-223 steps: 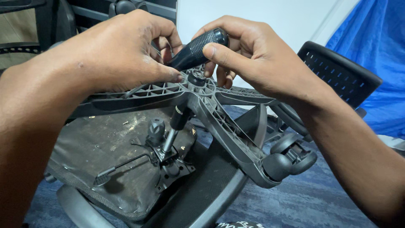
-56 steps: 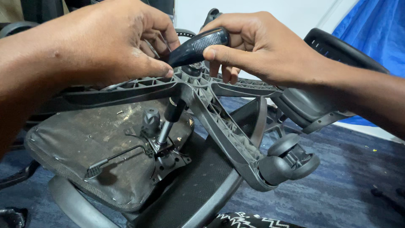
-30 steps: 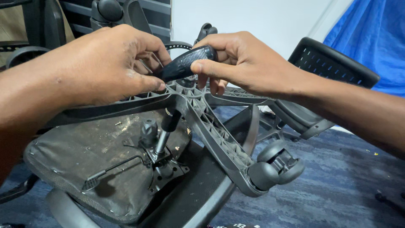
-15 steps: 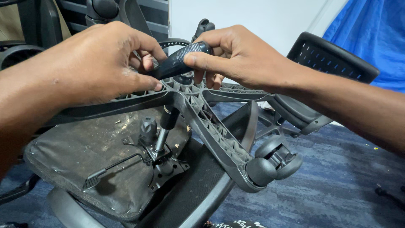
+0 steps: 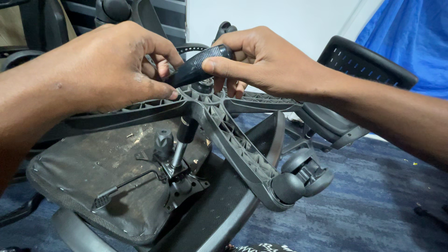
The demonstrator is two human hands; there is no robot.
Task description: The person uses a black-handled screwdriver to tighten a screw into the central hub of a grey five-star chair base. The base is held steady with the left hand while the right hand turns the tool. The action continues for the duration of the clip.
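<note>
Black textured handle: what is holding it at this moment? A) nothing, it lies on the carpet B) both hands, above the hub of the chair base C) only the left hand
B: the right hand and left hand both grip the black textured handle over the chair base hub.

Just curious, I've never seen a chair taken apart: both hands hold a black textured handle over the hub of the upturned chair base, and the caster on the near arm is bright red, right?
Not quite: the caster is black, as the head view shows. The rest stands: both the left hand and right hand hold the black textured handle over the hub.
</note>
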